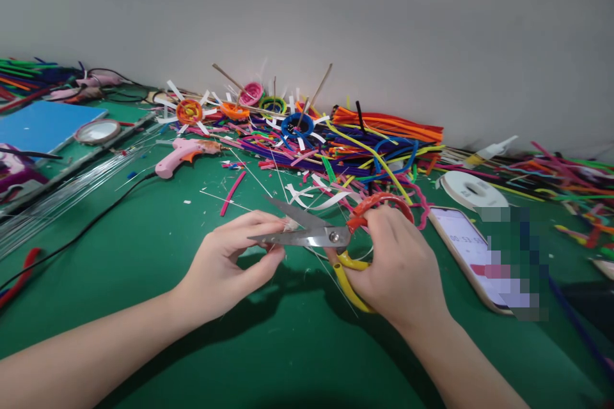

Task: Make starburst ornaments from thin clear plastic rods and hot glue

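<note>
My right hand (403,262) grips a pair of scissors (319,236) by its handles, one loop wrapped in red and the other in yellow. The blades are parted and point left, close to the fingertips of my left hand (240,255). Those fingers are pinched together around something small and whitish, partly hidden by the blades; its kind is unclear. Thin white strands run near the blades. Beyond them a curled white strip (330,200) and a short pink pipe cleaner piece (233,193) lie on the green table (297,358).
A pink glue gun (180,154) with a black cord lies left. Small coiled pieces with white strips, including an orange one (189,112), stand among heaped pipe cleaners (388,124) along the wall. At right are a white ribbon spool (472,190) and a phone (463,255).
</note>
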{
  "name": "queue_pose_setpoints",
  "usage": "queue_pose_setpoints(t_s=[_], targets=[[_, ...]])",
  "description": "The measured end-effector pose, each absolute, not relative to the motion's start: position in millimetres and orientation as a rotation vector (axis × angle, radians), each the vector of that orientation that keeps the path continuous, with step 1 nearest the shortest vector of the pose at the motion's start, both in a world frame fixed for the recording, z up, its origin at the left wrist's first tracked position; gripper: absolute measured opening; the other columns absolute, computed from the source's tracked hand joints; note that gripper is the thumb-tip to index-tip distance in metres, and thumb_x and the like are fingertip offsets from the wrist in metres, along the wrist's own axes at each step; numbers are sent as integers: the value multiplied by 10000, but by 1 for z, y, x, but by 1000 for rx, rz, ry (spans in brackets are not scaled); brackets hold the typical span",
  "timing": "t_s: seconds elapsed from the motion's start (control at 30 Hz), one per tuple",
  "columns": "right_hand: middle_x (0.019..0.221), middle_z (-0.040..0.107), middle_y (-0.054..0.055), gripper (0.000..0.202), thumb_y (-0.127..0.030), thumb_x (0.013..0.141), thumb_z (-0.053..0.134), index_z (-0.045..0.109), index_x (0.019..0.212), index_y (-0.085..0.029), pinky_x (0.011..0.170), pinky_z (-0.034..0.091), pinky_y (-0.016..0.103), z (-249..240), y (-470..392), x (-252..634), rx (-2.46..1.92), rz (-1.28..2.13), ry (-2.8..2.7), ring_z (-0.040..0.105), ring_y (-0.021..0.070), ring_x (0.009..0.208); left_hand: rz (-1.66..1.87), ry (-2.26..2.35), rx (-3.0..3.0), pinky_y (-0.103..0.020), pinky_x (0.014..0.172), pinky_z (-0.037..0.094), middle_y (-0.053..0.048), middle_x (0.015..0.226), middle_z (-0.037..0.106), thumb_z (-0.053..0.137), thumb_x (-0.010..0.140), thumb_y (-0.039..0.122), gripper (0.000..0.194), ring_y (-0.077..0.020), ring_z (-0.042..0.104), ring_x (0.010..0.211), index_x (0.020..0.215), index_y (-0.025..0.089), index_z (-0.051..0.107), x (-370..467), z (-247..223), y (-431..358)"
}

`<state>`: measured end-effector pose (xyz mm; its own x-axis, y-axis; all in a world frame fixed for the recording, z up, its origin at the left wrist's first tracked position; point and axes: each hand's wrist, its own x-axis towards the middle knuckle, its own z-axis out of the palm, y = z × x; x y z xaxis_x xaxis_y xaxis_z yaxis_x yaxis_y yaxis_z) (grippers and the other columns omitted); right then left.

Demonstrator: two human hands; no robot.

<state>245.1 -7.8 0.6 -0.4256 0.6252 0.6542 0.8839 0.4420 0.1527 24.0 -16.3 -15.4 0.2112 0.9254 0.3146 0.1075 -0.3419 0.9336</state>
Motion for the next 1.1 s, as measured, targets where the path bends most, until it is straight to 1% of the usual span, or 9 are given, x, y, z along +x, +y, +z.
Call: queue_pose_setpoints(t_s=[0.1, 0.17, 0.3, 0.37, 0.53, 0.73, 0.9, 0.97, 1.1], targets=[[671, 504, 58, 230, -399, 801, 518, 481, 816, -173, 578, 431, 319, 2, -8, 245, -1251, -704, -2181, 497, 223, 656, 1243, 965, 1793, -247, 729, 533, -47, 973, 680, 608, 783, 129, 201, -160, 627, 879, 906, 238, 724, 23, -13, -16], [669, 516, 62, 242, -391, 792, 532, 507, 817, -152, 574, 431, 317, 3, -8, 245, -1238, -746, -2177, 503, 220, 647, 1263, 923, 1874, -241, 746, 530, -45, 975, 675, 585, 797, 106, 178, -142, 627, 866, 865, 213, 711, 22, -12, -16], [701, 559, 88, 296, -393, 770, 563, 549, 851, -109, 606, 444, 321, 5, -7, 246, -1222, -811, -2170, 530, 229, 675, 1297, 863, 1957, -225, 787, 517, -42, 1009, 668, 560, 815, 76, 220, -117, 617, 883, 964, 201, 663, 21, -12, -16], [716, 574, 97, 315, -400, 766, 569, 558, 860, -100, 617, 450, 322, 5, -7, 247, -1219, -816, -2167, 539, 232, 684, 1295, 854, 1986, -214, 795, 509, -45, 1032, 668, 550, 821, 68, 222, -112, 607, 904, 975, 194, 650, 21, -12, -16], [695, 571, 90, 326, -416, 772, 564, 565, 848, -99, 610, 448, 320, 4, -6, 248, -1226, -808, -2171, 535, 227, 670, 1279, 862, 2001, -190, 793, 493, -41, 1065, 669, 549, 822, 61, 172, -99, 589, 911, 890, 186, 647, 22, -11, -15], [671, 562, 73, 332, -439, 788, 549, 566, 838, -111, 588, 434, 309, 2, -7, 249, -1236, -767, -2180, 530, 214, 647, 1232, 846, 1880, -220, 769, 509, -40, 1033, 661, 535, 833, 81, 161, -114, 605, 870, 791, 182, 653, 20, -11, -18], [690, 573, 85, 341, -437, 792, 552, 566, 838, -100, 602, 439, 316, 2, -5, 250, -1248, -730, -2181, 544, 220, 666, 1198, 833, 1724, -217, 654, 529, -46, 966, 664, 504, 866, 124, 187, -102, 619, 725, 833, 189, 677, 21, -8, -17], [678, 566, 79, 331, -434, 793, 552, 563, 823, -105, 593, 435, 312, 3, -5, 250, -1244, -728, -2165, 546, 216, 658, 1207, 843, 1695, -230, 653, 534, -44, 934, 663, 499, 871, 128, 196, -108, 625, 710, 824, 190, 680, 21, -7, -17], [631, 545, 48, 293, -426, 780, 564, 548, 787, -133, 531, 401, 290, 5, -6, 250, -1234, -773, -2139, 532, 190, 595, 1247, 820, 1697, -242, 666, 537, -47, 959, 638, 501, 871, 112, 198, -102, 622, 699, 910, 201, 673, 20, -9, -17]])
